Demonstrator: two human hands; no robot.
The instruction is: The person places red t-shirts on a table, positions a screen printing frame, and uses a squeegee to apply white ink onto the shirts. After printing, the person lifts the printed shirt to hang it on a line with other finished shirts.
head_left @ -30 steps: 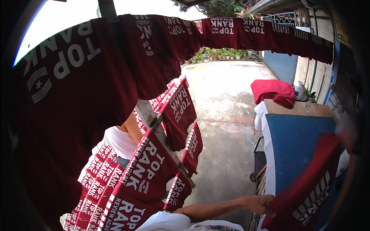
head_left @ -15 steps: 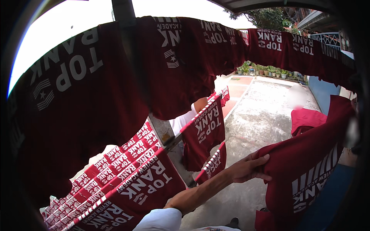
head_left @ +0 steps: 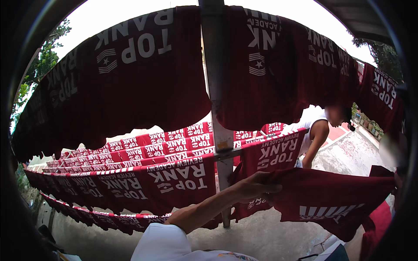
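My left hand (head_left: 257, 185) grips one corner of a maroon T-shirt (head_left: 322, 191) with white print, thumb and fingers closed on the cloth. The shirt stretches sideways from that hand, sagging a little, its lower edge loose. Its other end runs into the dark right rim, where my right hand does not show. Just behind my left hand hangs another maroon shirt (head_left: 274, 152) over a horizontal rail, beside a metal post (head_left: 213, 87). My left forearm crosses in front of the lower hanging shirts (head_left: 174, 178).
An upper row of maroon shirts (head_left: 143, 82) spans the view above. Several lower rows hang behind it. A person in a white sleeveless top (head_left: 313, 126) bends behind the rail at right. Red cloth (head_left: 379, 224) shows at lower right. The concrete floor (head_left: 261, 228) lies below.
My view has turned left. The held shirt has swung from hanging steeply to stretching more level, near the post and rail. More of the person in white now shows.
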